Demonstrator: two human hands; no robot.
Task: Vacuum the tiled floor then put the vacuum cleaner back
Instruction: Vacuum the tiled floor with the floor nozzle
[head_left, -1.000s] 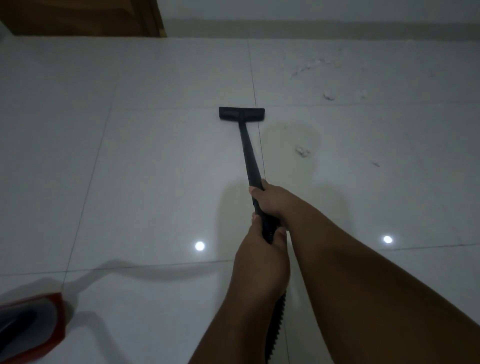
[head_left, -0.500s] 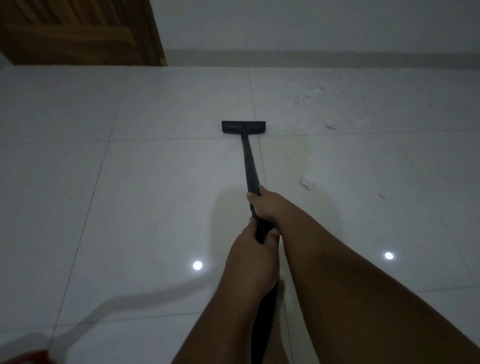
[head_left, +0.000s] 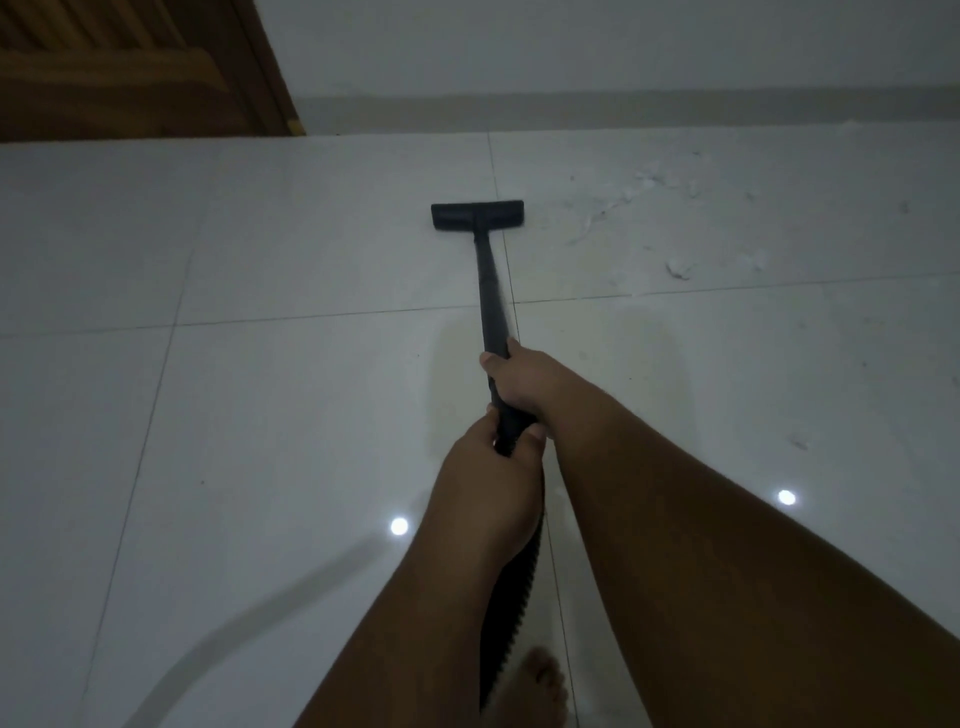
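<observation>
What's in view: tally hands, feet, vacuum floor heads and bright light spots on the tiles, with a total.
Hands: 2 (left hand, right hand)
Bare foot: 1
Floor head: 1
Light spots: 2
Total: 6

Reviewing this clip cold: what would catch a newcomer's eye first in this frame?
First, the black vacuum wand running up the middle of the frame, gripped by both hands, right hand ahead of left hand, with its floor head flat on the pale tiled floor. Next, the white debris scattered on the tiles to the right of the head, not yet reached. A wooden door fills the top left corner.
</observation>
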